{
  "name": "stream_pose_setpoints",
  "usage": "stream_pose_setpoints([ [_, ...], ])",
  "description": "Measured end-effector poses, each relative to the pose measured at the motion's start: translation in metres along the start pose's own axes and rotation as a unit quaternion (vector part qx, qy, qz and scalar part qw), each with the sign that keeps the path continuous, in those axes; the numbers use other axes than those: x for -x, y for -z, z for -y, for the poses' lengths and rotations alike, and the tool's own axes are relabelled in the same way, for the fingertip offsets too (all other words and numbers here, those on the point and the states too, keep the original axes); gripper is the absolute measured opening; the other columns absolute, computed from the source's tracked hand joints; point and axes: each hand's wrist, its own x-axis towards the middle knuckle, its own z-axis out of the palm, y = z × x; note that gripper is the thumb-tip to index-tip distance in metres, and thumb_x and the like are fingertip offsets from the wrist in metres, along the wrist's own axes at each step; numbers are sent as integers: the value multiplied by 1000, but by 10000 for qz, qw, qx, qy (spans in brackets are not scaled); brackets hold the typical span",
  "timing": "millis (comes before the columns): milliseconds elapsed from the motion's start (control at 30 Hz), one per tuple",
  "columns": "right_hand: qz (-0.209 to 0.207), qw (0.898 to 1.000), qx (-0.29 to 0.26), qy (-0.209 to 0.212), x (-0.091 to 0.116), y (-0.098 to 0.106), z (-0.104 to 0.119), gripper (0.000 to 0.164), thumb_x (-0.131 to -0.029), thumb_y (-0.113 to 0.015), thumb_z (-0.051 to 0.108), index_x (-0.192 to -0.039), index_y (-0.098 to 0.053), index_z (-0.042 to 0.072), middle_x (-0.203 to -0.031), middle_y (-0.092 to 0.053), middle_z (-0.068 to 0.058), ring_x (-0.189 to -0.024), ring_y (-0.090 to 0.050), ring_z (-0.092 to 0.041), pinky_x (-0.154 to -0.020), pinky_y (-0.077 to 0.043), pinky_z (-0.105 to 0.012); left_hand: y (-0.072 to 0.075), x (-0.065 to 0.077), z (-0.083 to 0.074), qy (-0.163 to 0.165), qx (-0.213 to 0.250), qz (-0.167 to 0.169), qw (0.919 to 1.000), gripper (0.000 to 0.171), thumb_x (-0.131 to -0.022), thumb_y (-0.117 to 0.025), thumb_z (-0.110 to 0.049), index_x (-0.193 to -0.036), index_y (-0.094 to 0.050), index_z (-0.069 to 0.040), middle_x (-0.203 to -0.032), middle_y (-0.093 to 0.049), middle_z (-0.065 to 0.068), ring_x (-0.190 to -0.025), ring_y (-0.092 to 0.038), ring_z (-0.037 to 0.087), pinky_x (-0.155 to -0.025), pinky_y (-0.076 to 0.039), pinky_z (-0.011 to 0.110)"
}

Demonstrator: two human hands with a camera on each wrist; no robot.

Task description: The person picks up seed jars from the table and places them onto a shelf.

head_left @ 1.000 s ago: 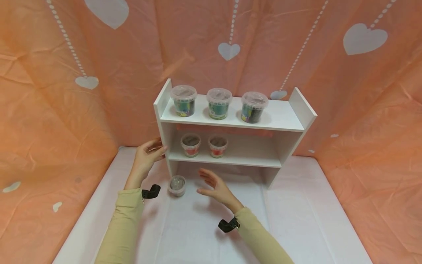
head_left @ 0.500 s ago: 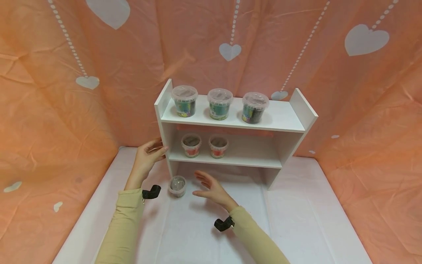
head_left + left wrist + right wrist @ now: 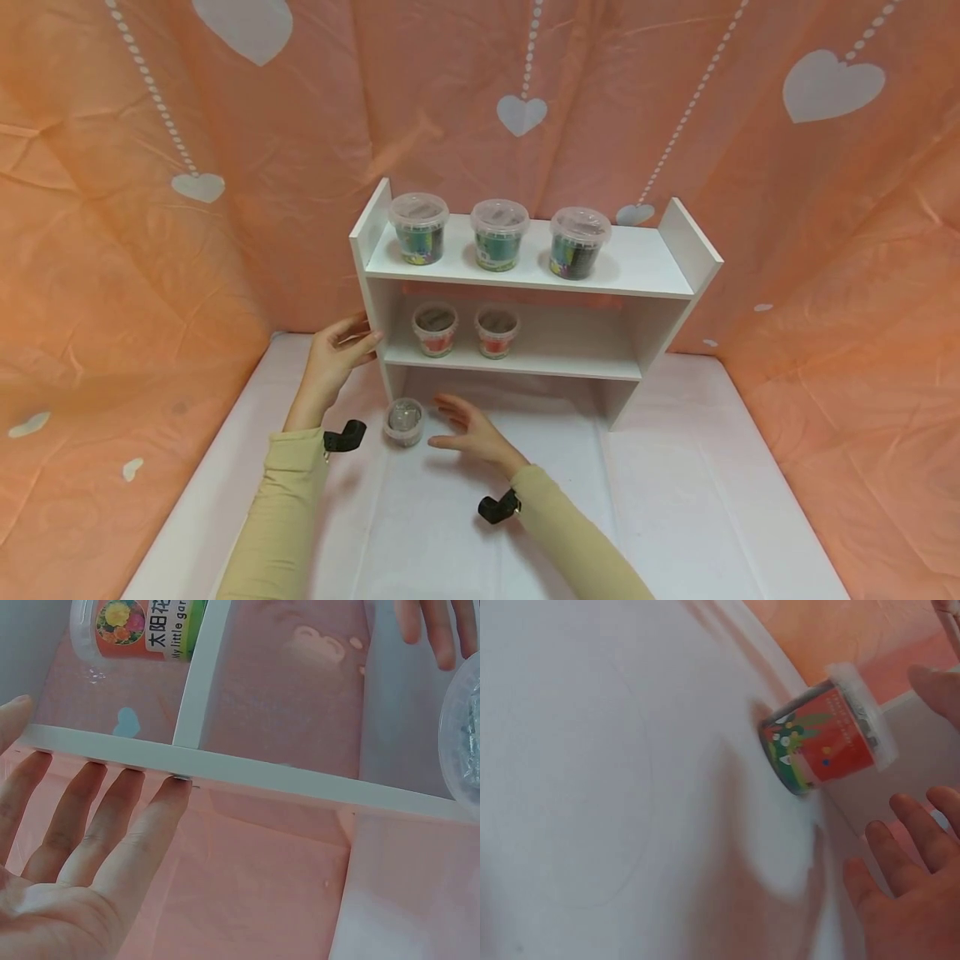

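My left hand (image 3: pixel 336 360) is at the left side panel of a small white shelf unit (image 3: pixel 517 369). In the left wrist view its straight fingers (image 3: pixel 124 859) touch the outer face of the panel (image 3: pixel 262 776), the thumb near its front edge. A small clear-lidded plastic tub (image 3: pixel 404 422) stands upright on the table before the unit's left foot; the right wrist view shows its red and green label (image 3: pixel 821 739). My right hand (image 3: pixel 476 435), fingers spread and slightly bent, hovers just right of the tub, holding nothing.
Three larger lidded tubs stand on the top shelf: left (image 3: pixel 418 229), middle (image 3: pixel 498 235) and right (image 3: pixel 578 242). Two small red-labelled tubs, one left (image 3: pixel 435 329) and one right (image 3: pixel 496 332), sit on the middle shelf. An orange heart-patterned curtain (image 3: pixel 450 100) surrounds the white-covered table (image 3: pixel 675 500).
My right hand has moved left, closer to the small tub on the table. The left hand stays at the side panel, and the tubs have not moved.
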Motion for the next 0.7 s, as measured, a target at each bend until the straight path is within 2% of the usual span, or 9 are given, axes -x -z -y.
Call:
stream_pose_setpoints([
  [100, 28, 9999, -80, -132, -1, -2, -3, 73, -83, -72, -4, -143, -31, -10, -145, -30, -32, -134, -28, -46, -112, -21, -54, 0, 0, 0, 9, 5, 0, 10000, 54, -89, -70, -13, -136, -49, 6, -109, -60, 0, -96, -62, 8, -78, -56, 33],
  [200, -14, 9998, -141, -154, -6, -3, -14, 73, -82, -71, -5, -143, -31, -9, -145, -31, -31, -134, -29, -45, -112, -21, -53, -1, 0, 0, 3, -6, 4, 10000, 54, -89, -70, -13, -135, -49, 6, -108, -60, 0, -97, -62, 9, -78, -56, 33],
  [400, -140, 9996, 173, -201, -13, -3, -36, 74, -82, -73, -3, -143, -33, -8, -145, -38, -23, -133, -35, -35, -112, -27, -45, -1, 0, 0, 13, -8, 9, 10000, 54, -89, -70, -13, -135, -50, 6, -108, -60, -1, -97, -62, 9, -78, -56, 33],
  [533, -155, 9993, 261, -215, -16, -4, -38, 74, -82, -74, -2, -143, -34, -7, -144, -41, -19, -132, -38, -33, -111, -29, -42, -1, 0, 0, -11, 8, -2, 10000, 53, -89, -70, -13, -135, -49, 7, -108, -61, -1, -95, -63, 8, -79, -56, 34],
  [700, -64, 9999, -40, -110, -17, -9, -27, 73, -81, -71, -8, -141, -31, -13, -142, -37, -28, -132, -34, -43, -111, -25, -51, -1, 0, 0, -7, -3, -5, 10000, 54, -89, -70, -13, -135, -49, 7, -109, -60, -1, -96, -63, 8, -81, -55, 39],
])
